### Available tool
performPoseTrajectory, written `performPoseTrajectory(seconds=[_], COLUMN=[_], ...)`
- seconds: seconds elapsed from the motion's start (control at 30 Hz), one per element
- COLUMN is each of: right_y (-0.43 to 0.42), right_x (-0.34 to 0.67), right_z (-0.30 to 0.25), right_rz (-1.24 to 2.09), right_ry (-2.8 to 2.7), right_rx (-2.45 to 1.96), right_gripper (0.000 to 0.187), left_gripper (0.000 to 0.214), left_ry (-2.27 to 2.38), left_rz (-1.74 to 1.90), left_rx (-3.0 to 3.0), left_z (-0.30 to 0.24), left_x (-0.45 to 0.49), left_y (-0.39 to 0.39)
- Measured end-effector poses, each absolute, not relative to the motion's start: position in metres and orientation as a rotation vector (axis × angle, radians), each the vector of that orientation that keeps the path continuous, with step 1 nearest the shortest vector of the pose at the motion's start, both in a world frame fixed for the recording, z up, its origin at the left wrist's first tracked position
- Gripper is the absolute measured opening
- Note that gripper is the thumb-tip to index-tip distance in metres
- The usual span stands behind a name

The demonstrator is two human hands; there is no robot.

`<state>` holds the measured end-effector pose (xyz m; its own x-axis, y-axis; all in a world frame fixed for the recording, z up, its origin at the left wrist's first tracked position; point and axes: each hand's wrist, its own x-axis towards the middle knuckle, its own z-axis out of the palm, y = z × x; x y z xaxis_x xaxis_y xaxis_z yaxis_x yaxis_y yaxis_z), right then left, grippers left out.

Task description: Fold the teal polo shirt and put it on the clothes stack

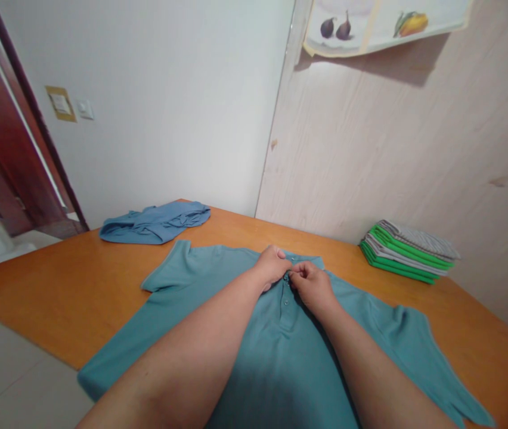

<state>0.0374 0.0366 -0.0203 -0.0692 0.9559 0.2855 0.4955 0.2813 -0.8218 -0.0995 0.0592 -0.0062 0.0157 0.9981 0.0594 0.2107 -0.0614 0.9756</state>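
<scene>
A teal polo shirt (218, 333) lies face up and spread flat on the orange wooden table (57, 280), collar toward the far wall. My left hand (272, 265) and my right hand (310, 285) meet at the top of the button placket, just below the collar. Both hands are closed in a pinch on the fabric there, knuckles almost touching. A fastened button shows lower on the placket, between my wrists. My forearms cover much of the shirt's front.
A crumpled blue garment (155, 221) lies at the table's far left corner. A stack of folded green and grey shirts (408, 250) sits at the far right by the pale wood wall. A doorway opens at the left.
</scene>
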Motion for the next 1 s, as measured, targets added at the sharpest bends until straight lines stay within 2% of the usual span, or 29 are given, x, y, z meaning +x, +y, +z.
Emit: performPoseTrajectory(seconds=[0.4, 0.6, 0.7, 0.87, 1.0], right_y=[0.032, 0.029, 0.031, 0.032, 0.033], right_x=[0.035, 0.035, 0.036, 0.038, 0.040], right_z=[-0.015, -0.008, -0.006, -0.003, 0.000], right_rz=[0.953, 1.075, 1.097, 1.229, 1.289], right_ry=[-1.507, -1.395, -1.374, -1.315, -1.300], right_rx=[-1.218, -1.215, -1.241, -1.238, -1.254], right_gripper=[0.021, 0.019, 0.016, 0.010, 0.015], left_gripper=[0.032, 0.041, 0.045, 0.039, 0.038], left_ry=[1.427, 1.383, 1.321, 1.251, 1.299], left_rz=[1.184, 1.214, 1.217, 1.194, 1.088], left_rx=[1.296, 1.332, 1.433, 1.762, 2.111], left_z=[0.004, 0.004, 0.001, -0.002, 0.003], left_x=[-0.098, -0.096, -0.096, -0.099, -0.105], left_y=[0.054, 0.053, 0.053, 0.054, 0.053])
